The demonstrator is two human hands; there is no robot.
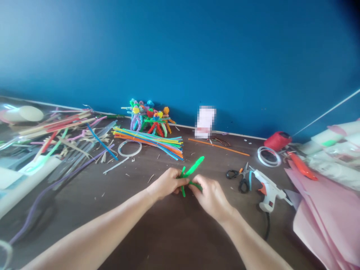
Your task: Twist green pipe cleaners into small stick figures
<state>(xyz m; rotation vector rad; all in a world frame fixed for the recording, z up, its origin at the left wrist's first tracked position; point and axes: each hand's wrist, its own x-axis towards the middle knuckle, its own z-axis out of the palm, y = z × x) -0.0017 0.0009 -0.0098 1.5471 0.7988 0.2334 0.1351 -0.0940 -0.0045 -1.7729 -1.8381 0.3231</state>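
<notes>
Green pipe cleaners (196, 167) are held between my two hands above the dark table. My left hand (170, 182) pinches them where the pieces cross, with one end pointing up to the right and a shorter strand upright. My right hand (210, 191) has its fingers closed on another green end at the right. Fingers partly hide the crossing, so I cannot tell how the strands are joined. Behind my hands lies a bundle of coloured pipe cleaners (149, 140). Small pipe-cleaner figures (152, 116) stand beyond it, near the blue wall.
Black-handled scissors (242, 180) and a white glue gun (268, 191) lie to the right, beside pink sheets (329, 213). Red yarn (278, 140) and rolls of tape (269, 156) sit behind. Loose sticks and strips (70, 131) clutter the left. One orange pipe cleaner (219, 147) lies near the wall.
</notes>
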